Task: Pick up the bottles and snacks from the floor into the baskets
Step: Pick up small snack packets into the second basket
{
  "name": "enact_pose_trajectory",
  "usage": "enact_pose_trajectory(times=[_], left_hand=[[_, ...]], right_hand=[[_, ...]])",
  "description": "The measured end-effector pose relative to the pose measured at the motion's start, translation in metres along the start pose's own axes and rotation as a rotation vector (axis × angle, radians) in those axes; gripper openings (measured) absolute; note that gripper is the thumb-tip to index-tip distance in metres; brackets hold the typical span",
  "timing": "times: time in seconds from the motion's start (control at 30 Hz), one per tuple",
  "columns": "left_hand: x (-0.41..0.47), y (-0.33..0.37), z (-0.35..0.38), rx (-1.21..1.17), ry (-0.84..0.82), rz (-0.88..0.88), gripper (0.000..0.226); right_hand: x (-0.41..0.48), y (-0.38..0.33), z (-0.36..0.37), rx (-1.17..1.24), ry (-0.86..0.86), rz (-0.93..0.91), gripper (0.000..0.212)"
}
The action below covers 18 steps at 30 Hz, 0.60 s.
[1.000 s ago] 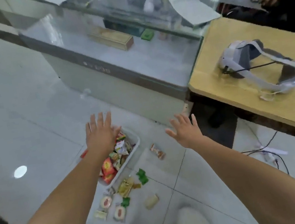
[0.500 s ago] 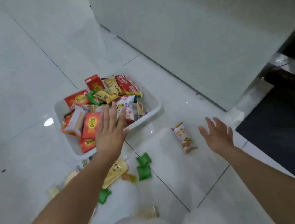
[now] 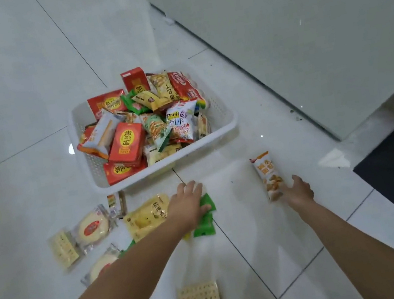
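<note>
Now, basket (image 3: 224, 128): white and perforated, standing on the floor tiles and heaped with red boxes and mixed snack packets, some rising above its rim.
Left grip (image 3: 187, 203): a bare hand reaching to the floor just before the basket's near rim, fingers bent down over a green packet (image 3: 207, 201); whether they actually pinch it, I cannot tell, since the hand covers the contact.
Second green packet (image 3: 204, 227): flat on the floor, touching the first at its near side.
Yellow pouch (image 3: 144, 216): on the floor just left of the left grip, partly under the wrist.
Right grip (image 3: 298, 190): a bare hand with fingers apart, fingertips touching the near end of an orange-and-white snack bag (image 3: 267, 176), not closed round it.
Snack bag: flat on the floor, right of the basket's near right corner and apart from it.
Round cakes (image 3: 92, 227): two clear-wrapped ones left of the yellow pouch, beside a pale cracker packet (image 3: 63, 248).
Cracker block (image 3: 198, 295): alone on the floor between the forearms, nearest the camera.
Cabinet (image 3: 300, 25): a grey panel standing to the right behind the basket.
</note>
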<state>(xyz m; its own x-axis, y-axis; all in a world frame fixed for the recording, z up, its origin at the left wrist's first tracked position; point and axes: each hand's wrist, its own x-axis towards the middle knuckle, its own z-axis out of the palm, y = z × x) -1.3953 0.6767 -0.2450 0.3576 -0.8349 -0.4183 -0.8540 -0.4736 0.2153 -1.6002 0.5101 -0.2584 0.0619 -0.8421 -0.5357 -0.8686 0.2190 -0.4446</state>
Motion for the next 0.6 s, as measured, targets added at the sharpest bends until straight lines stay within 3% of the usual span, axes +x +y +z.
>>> enact_pose_trajectory(times=[0.17,0.33,0.6], left_hand=[[0.009,-0.002,0.019,-0.004,-0.066,0.003,0.057],[0.009,0.001,0.047,0.124,0.004,0.013,0.067],[0.023,0.009,0.054,0.15,0.091,-0.039,0.038]], right_hand=[[0.009,0.002,0.021,0.003,-0.023,0.031,0.053],[0.014,0.005,0.04,0.006,0.056,0.138,0.07],[0.036,-0.01,0.047,0.221,0.149,0.272,0.079]])
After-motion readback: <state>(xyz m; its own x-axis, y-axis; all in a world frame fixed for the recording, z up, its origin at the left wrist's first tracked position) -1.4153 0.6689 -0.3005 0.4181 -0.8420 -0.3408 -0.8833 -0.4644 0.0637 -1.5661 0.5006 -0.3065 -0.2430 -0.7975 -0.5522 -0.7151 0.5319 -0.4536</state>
